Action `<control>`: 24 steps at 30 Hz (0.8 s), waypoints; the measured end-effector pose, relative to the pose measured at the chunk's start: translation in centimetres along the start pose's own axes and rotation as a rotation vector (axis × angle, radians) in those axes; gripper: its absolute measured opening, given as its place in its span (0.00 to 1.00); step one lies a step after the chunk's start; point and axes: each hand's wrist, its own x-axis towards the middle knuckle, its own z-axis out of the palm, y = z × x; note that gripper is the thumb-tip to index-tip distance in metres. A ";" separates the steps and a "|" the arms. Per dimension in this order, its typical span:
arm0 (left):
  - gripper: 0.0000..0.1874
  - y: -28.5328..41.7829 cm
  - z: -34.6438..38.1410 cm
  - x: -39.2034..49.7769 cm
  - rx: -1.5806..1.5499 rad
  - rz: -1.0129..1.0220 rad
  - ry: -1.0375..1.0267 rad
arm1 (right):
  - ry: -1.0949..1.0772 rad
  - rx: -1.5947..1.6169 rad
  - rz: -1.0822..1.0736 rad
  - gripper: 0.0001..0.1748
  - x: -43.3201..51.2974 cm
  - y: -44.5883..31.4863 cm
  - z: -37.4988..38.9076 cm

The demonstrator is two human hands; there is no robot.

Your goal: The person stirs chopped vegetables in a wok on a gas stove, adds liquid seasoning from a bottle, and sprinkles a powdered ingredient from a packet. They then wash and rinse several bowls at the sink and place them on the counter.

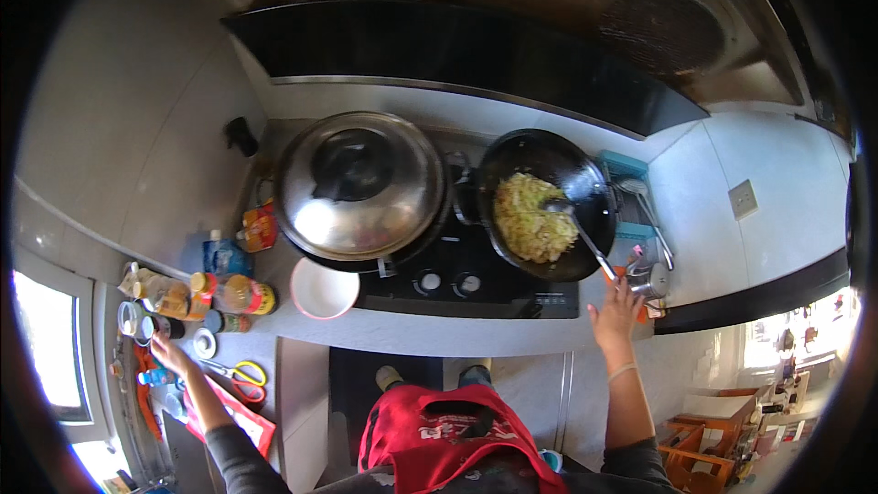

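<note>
My left hand [169,352] reaches in among the jars at the left, its fingers against a dark jar [163,327]; how firmly they close on it is not clear. My right hand [616,319] is over the counter's right part, thumb spread away. Its fingertips meet the handle end of a metal cooking spatula [591,243], but a grip cannot be made out. The spatula's head lies in chopped, pale green and yellowish food [531,219] inside a black wok [583,185]. That wok stands on the right burner of a black glass gas hob [507,298].
A large pan under a domed metal lid [411,171] covers the left burner. A white bowl [324,288] sits before it. Scissors [247,381] lie beside several bottles [236,293] at the left. A lidded metal pot [649,280] and a teal rack [634,230] are at the right.
</note>
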 end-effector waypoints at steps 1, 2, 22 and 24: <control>0.22 2.9 -0.6 -3.1 0.046 0.048 0.017 | 0.024 -0.046 -0.023 0.40 0.4 0.5 0.5; 0.22 6.3 -1.2 -6.7 0.019 0.066 0.019 | 0.002 0.005 -0.015 0.39 1.3 1.1 0.5; 0.14 20.9 -5.2 -53.6 -0.109 -0.478 -0.409 | 0.014 0.237 -0.703 0.28 9.1 9.2 -1.2; 0.14 22.1 -5.5 -52.7 -0.064 -0.405 -0.405 | -0.015 0.197 -0.642 0.29 10.3 7.7 -1.0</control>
